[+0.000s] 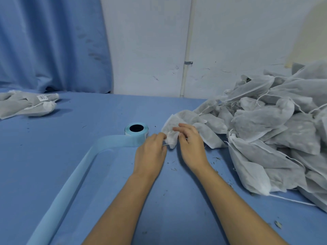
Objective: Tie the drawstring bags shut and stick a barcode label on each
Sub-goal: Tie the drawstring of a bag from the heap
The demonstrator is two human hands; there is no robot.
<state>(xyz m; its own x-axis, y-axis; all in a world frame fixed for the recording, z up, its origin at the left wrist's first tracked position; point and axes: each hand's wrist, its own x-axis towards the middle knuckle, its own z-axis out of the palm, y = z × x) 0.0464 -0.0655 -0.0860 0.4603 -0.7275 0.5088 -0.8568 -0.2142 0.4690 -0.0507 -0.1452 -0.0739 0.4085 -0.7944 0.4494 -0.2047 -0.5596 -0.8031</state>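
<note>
A white mesh drawstring bag (205,133) lies on the blue table at the left edge of the pile, its bunched neck (172,138) between my two hands. My left hand (152,149) pinches the drawstring at the neck's left side. My right hand (190,138) grips the neck's fabric from the right, fingers curled over it. A blue label roll (136,132) stands just left of my hands, and its backing strip (70,183) trails toward the front left edge.
A large pile of filled white bags (276,131) covers the right side of the table. Two labelled bags (28,105) lie at the far left. A blue curtain (53,43) and a white wall stand behind. Bits of dried herb are scattered near my right wrist.
</note>
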